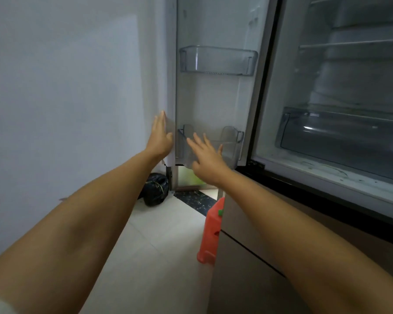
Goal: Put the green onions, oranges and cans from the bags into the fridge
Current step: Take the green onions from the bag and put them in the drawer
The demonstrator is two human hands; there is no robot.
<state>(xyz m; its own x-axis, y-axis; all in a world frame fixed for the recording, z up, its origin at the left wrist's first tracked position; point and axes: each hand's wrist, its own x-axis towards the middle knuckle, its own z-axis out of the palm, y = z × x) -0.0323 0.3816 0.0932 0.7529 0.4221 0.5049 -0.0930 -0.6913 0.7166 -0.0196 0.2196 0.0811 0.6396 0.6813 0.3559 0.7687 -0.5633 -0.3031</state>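
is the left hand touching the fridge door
Touching: the head view shows the left hand flat on the open fridge door's outer edge, fingers straight.

wall (pixel 66 87): pale grey-blue
door bins (pixel 218 61): clear, grey-tinted
bag (pixel 156 189) at 6 o'clock: black
stool (pixel 211 232): orange-red
floor (pixel 159 257): off-white tiles

The fridge (pixel 340 137) stands open, its white inside filling the frame from 12 to 4 o'clock. Wire shelves sit at 1 o'clock and a clear drawer (pixel 340 132) at 3 o'clock. The open fridge door (pixel 216 98) is at 12 o'clock and carries two clear door bins (pixel 218 61).
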